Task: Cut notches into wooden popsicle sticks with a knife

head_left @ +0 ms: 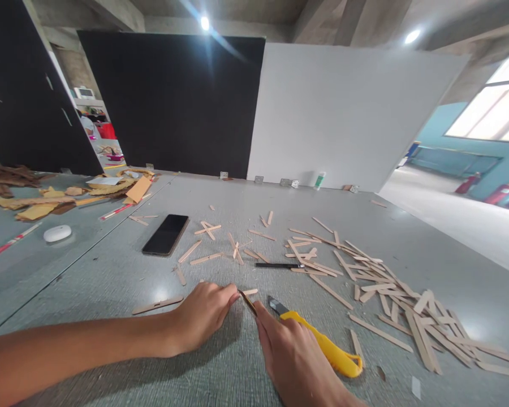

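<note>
My left hand (207, 311) is closed low over the table, thumb and forefinger pinched together. A wooden craft stick (250, 291) pokes out beyond its fingertips; the rest is hidden. My right hand (294, 353) grips a thin, dark, pencil-like tool (248, 302), whose tip meets the left fingertips beside the stick. Whether it is a pencil or a slim blade I cannot tell. Against the outer side of my right hand lies a yellow utility knife (333, 350) with its blade out, partly covered by the hand.
Many loose craft sticks (382, 285) spread over the right side. A black pen-like tool (277, 265) and a phone (166, 234) lie ahead. Left are a white earbud case (57, 233) and torn cardboard (36, 212). A glue stick (319, 180) stands by the white panel (348, 113).
</note>
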Available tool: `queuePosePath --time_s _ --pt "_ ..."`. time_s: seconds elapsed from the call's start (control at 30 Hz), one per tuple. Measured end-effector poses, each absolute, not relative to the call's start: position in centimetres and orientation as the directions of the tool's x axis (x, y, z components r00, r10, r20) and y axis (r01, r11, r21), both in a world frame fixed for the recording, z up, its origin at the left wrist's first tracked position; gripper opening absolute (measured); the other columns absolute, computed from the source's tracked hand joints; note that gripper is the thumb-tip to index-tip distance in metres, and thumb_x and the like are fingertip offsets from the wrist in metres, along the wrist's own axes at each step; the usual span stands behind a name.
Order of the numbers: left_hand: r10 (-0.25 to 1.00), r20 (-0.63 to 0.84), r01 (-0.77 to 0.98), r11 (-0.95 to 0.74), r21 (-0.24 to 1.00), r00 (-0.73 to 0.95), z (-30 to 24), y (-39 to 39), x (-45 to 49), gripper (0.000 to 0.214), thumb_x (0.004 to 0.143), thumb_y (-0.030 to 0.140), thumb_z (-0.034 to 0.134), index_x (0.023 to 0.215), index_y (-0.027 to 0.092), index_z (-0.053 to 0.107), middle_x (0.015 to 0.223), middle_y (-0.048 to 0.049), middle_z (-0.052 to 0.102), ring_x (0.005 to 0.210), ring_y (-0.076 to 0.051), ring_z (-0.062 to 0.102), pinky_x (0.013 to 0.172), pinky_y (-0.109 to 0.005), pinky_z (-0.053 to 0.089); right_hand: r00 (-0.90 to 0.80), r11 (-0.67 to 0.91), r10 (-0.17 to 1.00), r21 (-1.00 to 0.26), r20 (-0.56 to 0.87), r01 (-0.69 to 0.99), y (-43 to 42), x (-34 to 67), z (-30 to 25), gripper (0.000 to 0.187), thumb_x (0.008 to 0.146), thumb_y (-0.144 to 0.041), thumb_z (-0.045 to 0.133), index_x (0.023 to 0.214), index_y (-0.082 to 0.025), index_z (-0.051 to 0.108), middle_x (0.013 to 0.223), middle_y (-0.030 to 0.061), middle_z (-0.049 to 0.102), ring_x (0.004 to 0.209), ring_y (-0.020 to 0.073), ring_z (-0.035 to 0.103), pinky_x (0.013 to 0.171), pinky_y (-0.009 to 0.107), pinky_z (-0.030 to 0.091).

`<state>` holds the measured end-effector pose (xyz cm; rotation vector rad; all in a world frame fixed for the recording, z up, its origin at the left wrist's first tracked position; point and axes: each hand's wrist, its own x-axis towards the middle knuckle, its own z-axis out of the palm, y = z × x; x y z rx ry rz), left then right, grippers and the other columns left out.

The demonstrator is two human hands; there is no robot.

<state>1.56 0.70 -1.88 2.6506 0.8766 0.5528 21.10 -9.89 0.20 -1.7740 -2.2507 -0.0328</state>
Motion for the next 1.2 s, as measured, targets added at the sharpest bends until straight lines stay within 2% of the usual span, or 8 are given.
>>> queuePosePath --time_s 0.37,0.43,0.53,0.63,0.9,1.03,1.13,1.2 --pt "0.614 0.269 0.495 -0.772 0.398 0.742 -1.7 0.6 1.6 0.038 0.112 0.029 0.032 0.086 0.020 0.059 0.063 0.0010 0.062 0.052 -0.015 0.056 0.054 -0.030 0.026 -0.207 0.241 0.962 -0.201 0.178 0.950 -9.6 21.2 0.3 0.041 0.101 -0.014 0.036 0.123 -0.010 0.070 0.059 0.0053 0.069 0.044 0.0206 0.061 0.046 0.033 0.030" --pt "0.620 0.271 0.504 -0.769 0.393 0.736 -1.6 0.6 1.7 0.040 0.113 0.030 0.031 0.086 0.020 0.059 0.063 0.0008 0.062 0.052 -0.015 0.056 0.054 -0.030 0.027 -0.229 0.262 0.959 -0.217 0.167 0.940 -9.9 21.5 0.5 0.042 0.100 -0.012 0.037 0.128 -0.012 0.068 0.061 0.0030 0.069 0.046 0.0191 0.061 0.047 0.031 0.036" --pt "0.633 0.272 0.523 -0.762 0.381 0.725 -1.6 0.7 1.7 0.042 0.113 0.031 0.030 0.086 0.020 0.060 0.063 0.0001 0.062 0.052 -0.016 0.057 0.054 -0.030 0.027 -0.297 0.334 0.940 -0.274 0.168 0.902 -10.5 22.3 0.6 0.066 0.093 -0.006 0.042 0.158 -0.016 0.045 0.083 0.0055 0.077 0.067 0.0194 0.071 0.063 0.031 0.052" --pt "0.635 0.270 0.531 -0.762 0.370 0.724 -1.7 0.8 1.7 0.042 0.113 0.031 0.030 0.087 0.019 0.061 0.063 -0.0005 0.062 0.052 -0.017 0.057 0.054 -0.030 0.026 -0.331 0.357 0.934 -0.310 0.134 0.881 -10.7 23.1 0.4 0.083 0.086 -0.004 0.045 0.167 -0.015 0.029 0.090 0.0084 0.079 0.073 0.0215 0.072 0.068 0.033 0.057" --pt "0.638 0.267 0.535 -0.760 0.370 0.722 -1.7 0.7 1.7 0.039 0.112 0.030 0.031 0.087 0.020 0.059 0.061 0.0003 0.061 0.050 -0.017 0.055 0.053 -0.030 0.025 -0.226 0.275 0.953 -0.269 0.200 0.923 -10.6 23.2 -0.6 0.067 0.095 -0.004 0.037 0.159 -0.021 0.048 0.086 0.0101 0.079 0.072 0.0238 0.075 0.066 0.037 0.058" --pt "0.647 0.267 0.547 -0.754 0.364 0.714 -1.6 0.4 1.7 0.035 0.112 0.026 0.034 0.088 0.020 0.059 0.060 0.0001 0.061 0.050 -0.017 0.056 0.053 -0.030 0.024 -0.227 0.273 0.928 -0.126 0.296 0.954 -10.8 23.1 -2.3 0.056 0.100 -0.013 0.037 0.153 -0.016 0.055 0.071 0.0087 0.074 0.056 0.0248 0.072 0.051 0.033 0.051" --pt "0.641 0.265 0.538 -0.758 0.370 0.720 -1.5 0.4 1.7 0.034 0.111 0.024 0.035 0.087 0.020 0.058 0.062 -0.0003 0.062 0.051 -0.017 0.058 0.053 -0.030 0.024 -0.221 0.246 0.894 -0.016 0.389 0.969 -10.8 22.8 -3.6 0.059 0.100 -0.014 0.035 0.156 -0.015 0.052 0.056 0.0042 0.063 0.042 0.0222 0.063 0.043 0.030 0.040" --pt "0.613 0.261 0.507 -0.776 0.376 0.745 -1.5 0.4 1.7 0.032 0.111 0.024 0.037 0.086 0.020 0.058 0.063 -0.0001 0.064 0.052 -0.016 0.059 0.053 -0.029 0.026 -0.221 0.249 0.895 -0.022 0.386 0.968 -10.7 22.5 -3.7 0.064 0.097 -0.010 0.033 0.161 -0.013 0.045 0.054 0.0024 0.060 0.041 0.0212 0.061 0.043 0.030 0.038"
